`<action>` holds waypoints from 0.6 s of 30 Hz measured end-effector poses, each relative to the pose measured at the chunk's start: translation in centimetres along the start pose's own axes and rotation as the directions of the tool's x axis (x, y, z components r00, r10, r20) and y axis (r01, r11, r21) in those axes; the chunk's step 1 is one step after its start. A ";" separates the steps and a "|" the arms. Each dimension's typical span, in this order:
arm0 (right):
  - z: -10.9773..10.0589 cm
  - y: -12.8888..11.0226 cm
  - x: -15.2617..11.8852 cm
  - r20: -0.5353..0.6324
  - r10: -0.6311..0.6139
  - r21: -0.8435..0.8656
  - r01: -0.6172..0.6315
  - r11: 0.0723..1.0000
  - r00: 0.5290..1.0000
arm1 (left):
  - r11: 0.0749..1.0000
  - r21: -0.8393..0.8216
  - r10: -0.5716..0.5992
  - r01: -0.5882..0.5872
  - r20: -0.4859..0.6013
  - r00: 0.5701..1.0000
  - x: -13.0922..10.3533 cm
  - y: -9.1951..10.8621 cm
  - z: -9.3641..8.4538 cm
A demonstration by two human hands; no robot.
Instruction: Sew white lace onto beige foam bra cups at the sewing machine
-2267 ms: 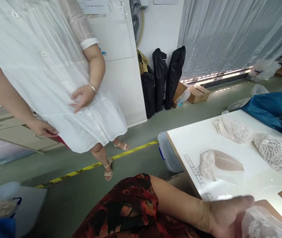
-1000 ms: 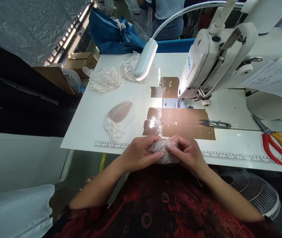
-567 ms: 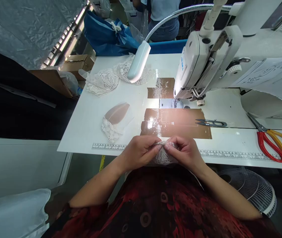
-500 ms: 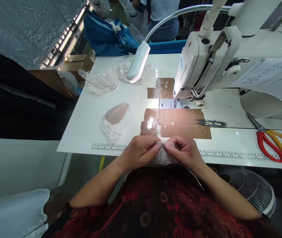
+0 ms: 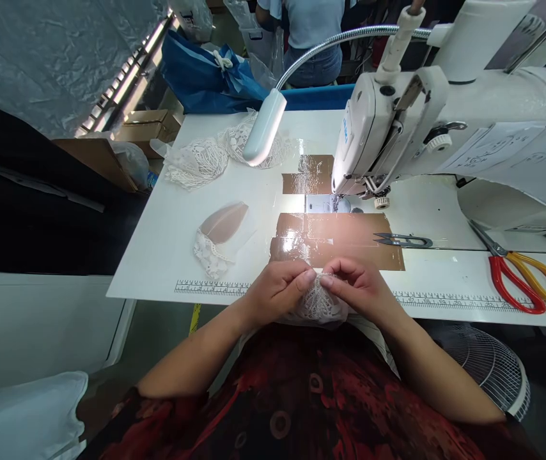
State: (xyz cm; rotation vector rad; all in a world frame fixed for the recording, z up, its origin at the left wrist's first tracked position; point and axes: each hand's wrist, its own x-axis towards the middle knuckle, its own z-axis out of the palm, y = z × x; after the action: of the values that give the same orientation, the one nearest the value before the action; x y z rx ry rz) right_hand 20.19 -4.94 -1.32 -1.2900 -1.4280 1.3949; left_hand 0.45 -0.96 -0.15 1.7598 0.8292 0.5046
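- Grip of the left hand (image 5: 277, 291): thumb and finger pinching the lace piece (image 5: 321, 303) near its top; the right hand (image 5: 362, 287) pinches it just beside.
- The lace piece sits at the front edge of the desk (image 5: 158, 255); slack fingers could let its edge slip, perhaps into the lap.
- Uneven pulling might stretch the openwork.
- Past the hands, the snips (image 5: 405, 242) could snag loose lace.
- Farther right, a careless elbow might knock the scissors (image 5: 497, 250) down.
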 end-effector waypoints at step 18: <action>-2.0 0.2 1.6 -0.030 0.074 0.130 -0.069 0.989 0.997 | 0.793 -0.547 -0.340 0.267 -0.035 0.940 3.3 -0.4 -0.3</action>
State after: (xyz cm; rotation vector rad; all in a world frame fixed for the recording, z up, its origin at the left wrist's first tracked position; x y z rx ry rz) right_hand 21.75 -2.94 -1.43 -1.2871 -1.2583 1.4792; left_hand 2.38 1.76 -0.61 1.0575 0.9365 0.5736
